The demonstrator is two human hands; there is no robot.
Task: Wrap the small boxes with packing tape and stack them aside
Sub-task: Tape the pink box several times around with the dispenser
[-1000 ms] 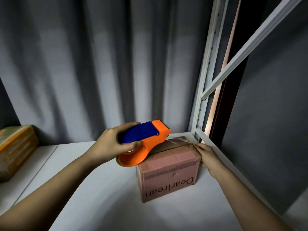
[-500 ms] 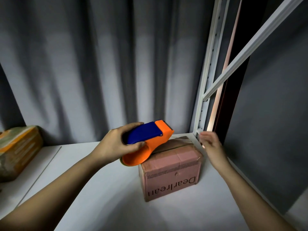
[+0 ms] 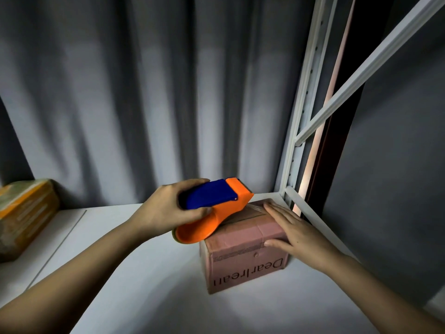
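A small pink cardboard box [image 3: 243,263] with dark lettering on its near side sits on the white shelf [image 3: 144,285], close to the right rear corner. My left hand [image 3: 168,210] grips an orange and blue tape dispenser [image 3: 214,208], whose front end rests over the box's top left edge. My right hand [image 3: 293,230] lies flat on the right part of the box top, fingers straight and the thumb along the near top edge. Clear tape shows faintly across the box top.
A yellow-orange taped package [image 3: 21,218] lies at the far left of the shelf. A white metal rack upright [image 3: 298,131] and a diagonal brace [image 3: 366,68] stand just right of the box. Grey curtains hang behind.
My right hand left the box's right side, lifted briefly, then came down flat on the box top. The dispenser and my left hand stayed almost in place.
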